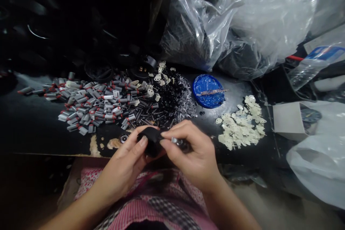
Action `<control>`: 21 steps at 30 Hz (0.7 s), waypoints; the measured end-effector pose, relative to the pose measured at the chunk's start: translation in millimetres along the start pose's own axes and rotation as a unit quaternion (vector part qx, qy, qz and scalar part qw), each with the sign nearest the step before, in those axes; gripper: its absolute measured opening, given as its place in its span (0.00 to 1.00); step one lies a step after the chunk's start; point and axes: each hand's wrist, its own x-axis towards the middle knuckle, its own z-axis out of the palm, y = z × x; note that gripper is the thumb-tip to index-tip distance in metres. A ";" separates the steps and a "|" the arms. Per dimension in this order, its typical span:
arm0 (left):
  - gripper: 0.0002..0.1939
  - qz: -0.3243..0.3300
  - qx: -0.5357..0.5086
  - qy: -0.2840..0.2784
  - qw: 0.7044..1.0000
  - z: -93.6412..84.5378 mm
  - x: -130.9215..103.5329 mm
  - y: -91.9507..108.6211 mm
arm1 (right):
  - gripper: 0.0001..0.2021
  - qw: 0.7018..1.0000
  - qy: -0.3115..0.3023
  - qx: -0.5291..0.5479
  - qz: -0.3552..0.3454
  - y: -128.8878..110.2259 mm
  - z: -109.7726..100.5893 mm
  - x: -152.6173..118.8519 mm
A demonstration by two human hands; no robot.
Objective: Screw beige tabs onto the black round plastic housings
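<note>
Near the table's front edge, my left hand (132, 154) is wrapped round a black part (151, 141). My right hand (190, 151) meets it from the right, thumb and forefinger pinched at the part's edge. A dark, shiny cylindrical object (180, 143) lies within the right hand's curled fingers. Just beyond the hands are small springs (145, 113), tiny black pieces (168, 95) and thin grey pieces (185, 104). Grey cylinders with red bands (94, 104) are heaped to the left. What the right fingertips pinch is too small to tell.
A blue lid (208, 91) with a thin stick across it is beyond the right hand. Cream flat pieces (241, 125) lie to the right. Clear plastic bags (210, 25) stand at the back. A white box (288, 120) and a plastic bottle (309, 70) are far right.
</note>
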 end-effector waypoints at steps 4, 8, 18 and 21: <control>0.08 -0.036 0.023 -0.080 0.996 -10.3 4.0 6.4 | 0.04 0.983 -0.076 0.114 0.126 -2.7 -5.3 1.2; 0.08 -0.051 0.043 -0.102 0.993 -14.6 5.4 8.3 | 0.05 0.969 -0.084 0.140 0.184 -5.1 -5.1 -2.4; 0.07 -0.009 0.024 -0.071 0.997 -9.3 5.5 1.8 | 0.04 0.971 -0.043 -0.210 -0.109 -9.8 -8.8 -6.9; 0.06 -0.001 0.016 -0.051 0.999 -7.1 4.6 3.3 | 0.06 0.979 -0.071 -0.178 -0.073 -11.4 -15.4 -4.8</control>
